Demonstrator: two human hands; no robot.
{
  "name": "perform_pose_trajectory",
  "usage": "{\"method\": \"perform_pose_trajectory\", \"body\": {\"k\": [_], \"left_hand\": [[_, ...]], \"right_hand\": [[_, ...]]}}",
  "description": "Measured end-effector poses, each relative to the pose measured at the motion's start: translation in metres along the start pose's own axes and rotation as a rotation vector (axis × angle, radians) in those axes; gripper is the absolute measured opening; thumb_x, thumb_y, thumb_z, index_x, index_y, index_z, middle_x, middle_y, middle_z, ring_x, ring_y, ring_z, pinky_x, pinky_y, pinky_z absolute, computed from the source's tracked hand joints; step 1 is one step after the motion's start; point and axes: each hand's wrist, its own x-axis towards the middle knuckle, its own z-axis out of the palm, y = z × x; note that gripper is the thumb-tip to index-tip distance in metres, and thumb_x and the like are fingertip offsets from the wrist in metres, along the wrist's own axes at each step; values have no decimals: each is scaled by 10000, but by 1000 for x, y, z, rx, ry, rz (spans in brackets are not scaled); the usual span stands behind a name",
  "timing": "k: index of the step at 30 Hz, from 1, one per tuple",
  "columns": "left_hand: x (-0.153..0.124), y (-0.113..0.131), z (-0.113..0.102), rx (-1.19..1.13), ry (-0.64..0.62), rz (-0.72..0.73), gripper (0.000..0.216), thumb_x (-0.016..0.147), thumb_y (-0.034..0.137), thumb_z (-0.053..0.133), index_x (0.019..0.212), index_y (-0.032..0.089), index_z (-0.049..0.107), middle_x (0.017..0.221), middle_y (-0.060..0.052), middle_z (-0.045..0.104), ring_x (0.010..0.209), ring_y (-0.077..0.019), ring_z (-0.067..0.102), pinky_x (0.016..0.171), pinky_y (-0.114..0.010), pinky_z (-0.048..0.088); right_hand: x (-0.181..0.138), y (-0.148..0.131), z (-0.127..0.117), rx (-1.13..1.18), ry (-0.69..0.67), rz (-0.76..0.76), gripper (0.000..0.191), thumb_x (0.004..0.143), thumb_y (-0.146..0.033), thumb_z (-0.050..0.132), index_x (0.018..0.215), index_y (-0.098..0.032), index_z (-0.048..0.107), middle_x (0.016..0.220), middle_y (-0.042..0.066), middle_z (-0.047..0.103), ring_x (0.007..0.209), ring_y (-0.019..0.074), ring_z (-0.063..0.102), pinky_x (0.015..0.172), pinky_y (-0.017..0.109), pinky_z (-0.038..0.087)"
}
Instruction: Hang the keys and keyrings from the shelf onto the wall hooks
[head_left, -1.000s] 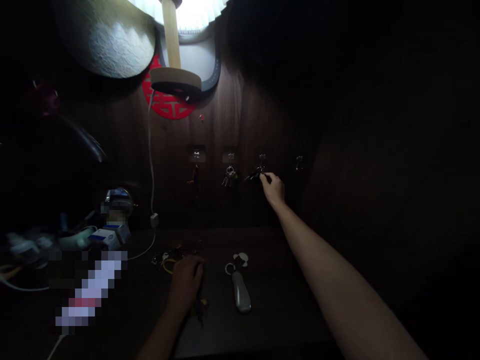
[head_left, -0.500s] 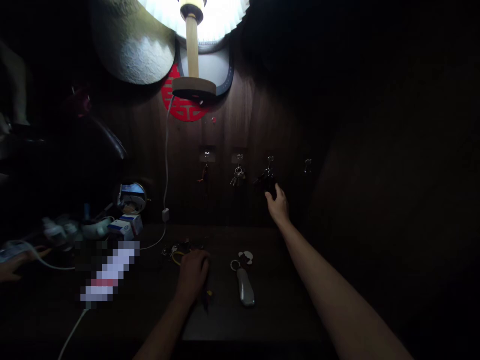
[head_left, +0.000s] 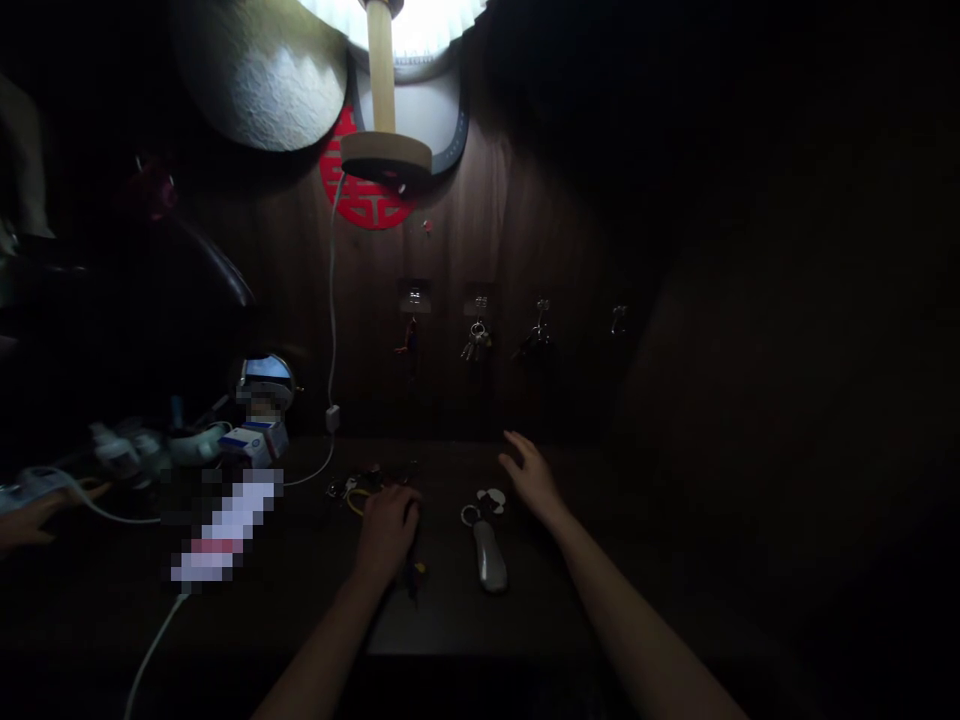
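The scene is very dark. My left hand [head_left: 386, 528] rests curled on the dark table, on a small item with a yellow tip [head_left: 417, 573] I cannot make out, beside a bunch of keys with a yellow ring [head_left: 358, 492]. My right hand [head_left: 529, 474] hovers open just above the table, fingers spread, next to a grey key fob with a ring and round tag [head_left: 485, 547]. On the wooden wall behind, a dark key bunch [head_left: 535, 338] hangs from the third hook. Other keys [head_left: 475, 340] and a reddish item [head_left: 407, 338] hang from the hooks to its left.
A fourth hook [head_left: 618, 319] at the right is bare. A lit lamp [head_left: 384, 90] stands on a wall shelf, its white cable [head_left: 331, 300] dropping to the table. Boxes, a power strip and clutter [head_left: 225, 470] fill the left side. Another person's hand [head_left: 30, 510] shows at far left.
My right hand has let go of the dark key bunch, now hanging on the third hook, and dropped down to the table near the grey fob. My left hand stayed put.
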Motion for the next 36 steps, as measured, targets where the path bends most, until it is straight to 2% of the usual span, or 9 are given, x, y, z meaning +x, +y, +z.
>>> {"method": "perform_pose_trajectory", "body": {"k": [3,8,15,18,23,25,30,36], "left_hand": [[0,0,0,-6,1,6,184,812,167,463,844,229,633,868,-25,679,890,-212,611,813,-368,409],[1,-1,0,-11,-8,-4,184,812,165,464,847,226,634,876,-23,677,900,-210,605,825,-374,405],[1,-7,3,-71,28,-5,180,816,190,456,860,226,627,885,-35,677,904,-223,610,818,-394,425],[1,-9,4,-102,75,4,192,824,203,440,894,228,617,920,-38,673,932,-226,606,820,-400,432],[-1,-7,3,-129,109,53,206,845,228,424,945,221,604,947,-44,677,940,-224,605,833,-402,433],[-2,-4,2,-125,83,101,214,850,225,426,964,224,607,945,-42,678,933,-218,603,837,-399,431],[-5,1,4,-105,-77,270,270,831,169,465,1041,257,611,1009,-32,666,977,-204,585,865,-392,420],[-6,2,6,-57,-111,253,250,823,183,485,1023,252,616,1032,-41,657,999,-211,579,872,-401,427]], "right_hand": [[-28,-3,5,2,-61,-14,364,741,-297,542,1085,-223,635,1214,86,567,1146,237,510,999,424,374],[-62,-12,4,-50,-75,-106,248,804,-269,486,977,-236,661,1029,65,645,1000,219,571,910,395,426],[-73,-14,-1,-117,-33,-74,242,840,-252,418,921,-217,643,916,45,689,883,198,620,806,334,456],[-76,-18,-1,-162,-84,-32,238,852,-262,412,909,-240,642,882,15,702,816,176,643,736,280,463],[-83,-31,0,-382,-220,-52,187,840,-291,478,889,-261,656,687,-11,676,657,164,633,632,247,425],[-85,-36,0,-420,-277,-116,158,822,-285,523,902,-267,658,726,-7,687,692,169,634,661,254,423],[-86,-39,1,-352,-363,-323,188,850,-285,523,989,-254,646,976,32,683,911,185,615,804,301,428],[-84,-37,5,-295,-415,-371,198,862,-320,531,1008,-239,639,970,44,677,916,193,582,842,340,421]]}}
